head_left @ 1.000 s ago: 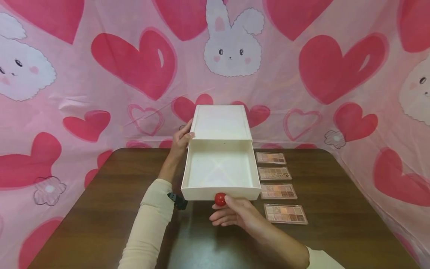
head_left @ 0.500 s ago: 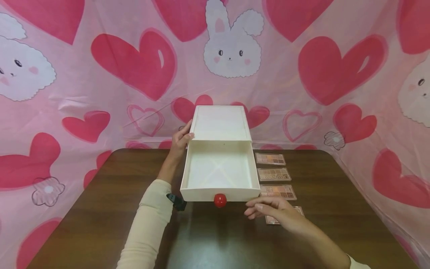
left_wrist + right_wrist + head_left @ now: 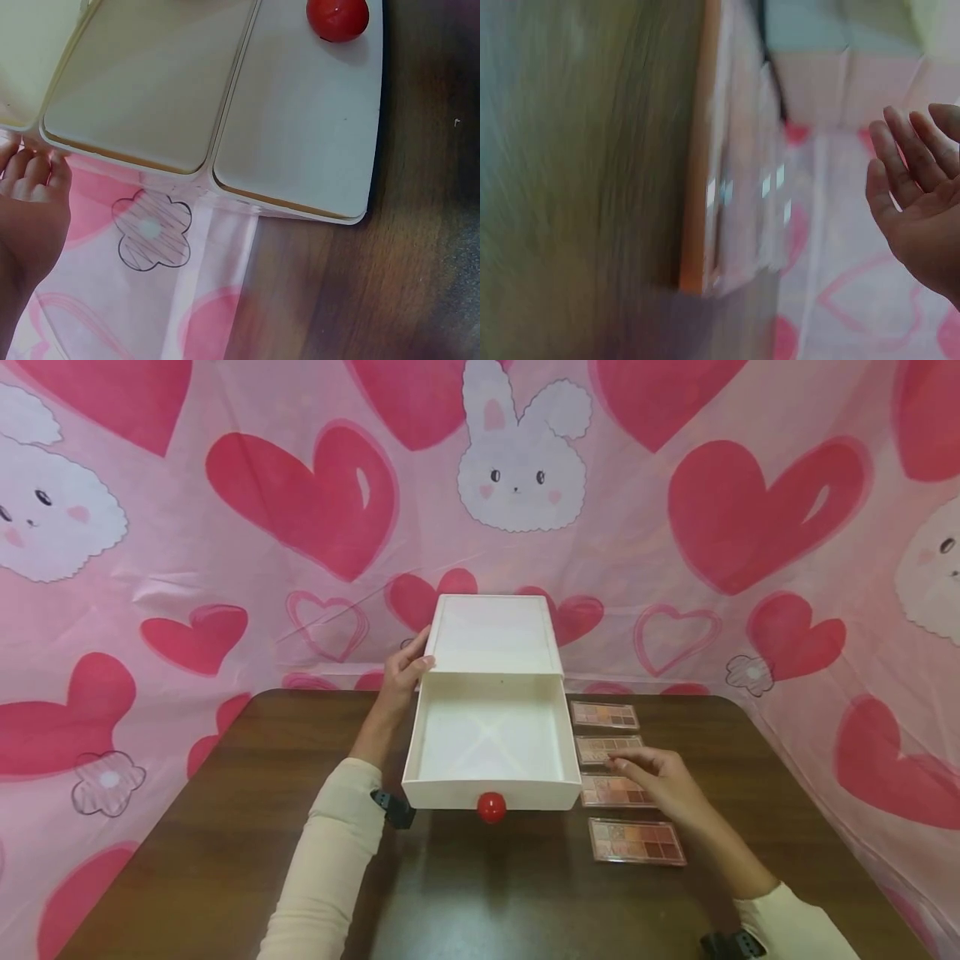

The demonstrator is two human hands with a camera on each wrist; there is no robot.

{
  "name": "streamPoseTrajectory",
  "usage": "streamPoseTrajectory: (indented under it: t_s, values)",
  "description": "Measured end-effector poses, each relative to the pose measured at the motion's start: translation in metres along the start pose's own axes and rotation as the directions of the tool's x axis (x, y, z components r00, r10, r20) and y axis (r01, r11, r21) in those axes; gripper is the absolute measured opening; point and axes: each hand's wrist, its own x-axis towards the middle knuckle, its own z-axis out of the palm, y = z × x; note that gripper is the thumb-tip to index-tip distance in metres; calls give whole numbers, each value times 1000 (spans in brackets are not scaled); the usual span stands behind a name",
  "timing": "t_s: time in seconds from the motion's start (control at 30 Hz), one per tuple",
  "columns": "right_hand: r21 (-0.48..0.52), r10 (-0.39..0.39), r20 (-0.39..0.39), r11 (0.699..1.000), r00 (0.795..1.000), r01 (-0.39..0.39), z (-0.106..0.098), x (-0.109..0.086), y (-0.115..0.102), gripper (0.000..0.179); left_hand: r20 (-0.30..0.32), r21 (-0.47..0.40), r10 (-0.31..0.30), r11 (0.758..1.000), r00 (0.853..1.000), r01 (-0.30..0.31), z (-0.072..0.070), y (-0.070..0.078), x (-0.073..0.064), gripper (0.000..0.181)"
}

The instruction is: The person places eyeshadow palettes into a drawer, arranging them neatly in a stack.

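Observation:
A white drawer cabinet (image 3: 495, 631) stands at the middle of the table, its top drawer (image 3: 491, 793) pulled out toward me with a red round knob (image 3: 491, 807) on the front. The drawer's pale floor shows. My left hand (image 3: 401, 677) holds the cabinet's left side, thumb at the front edge of the top. My right hand (image 3: 663, 781) hovers over the row of eyeshadow palettes, its fingertips at the second palette (image 3: 600, 747) from the back and partly covering the third palette (image 3: 611, 791). In the right wrist view its fingers (image 3: 907, 154) spread loosely with nothing in them.
The nearest palette (image 3: 637, 842) and the farthest palette (image 3: 604, 716) lie in the same row, right of the drawer. Lower drawer fronts (image 3: 300, 120) show in the left wrist view. A pink heart-and-rabbit cloth (image 3: 517, 552) hangs behind the brown table (image 3: 300, 827).
My right hand has let go of the red knob and moved right, then forward over the palettes. My left hand and the drawer stay essentially where they were.

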Motion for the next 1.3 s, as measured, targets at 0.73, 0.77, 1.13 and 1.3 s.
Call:
streamPoseTrajectory:
  t_s: [0.73,0.77,1.13,1.3]
  values:
    - [-425,83,-130,895,988,-132,-29,83,87,46,28,-26,-16,1000,999,17,5,-9,9,65]
    - [-417,111,-118,896,987,-151,-32,86,88,48,24,-25,-9,1000,1000,10,5,-9,9,65]
    - [-321,246,-49,914,968,-249,-42,116,102,73,1,-12,32,999,999,-32,-3,1,6,65]
    - [-270,260,-33,927,965,-259,-42,114,114,71,17,14,12,1000,1000,-13,-3,-2,3,64]
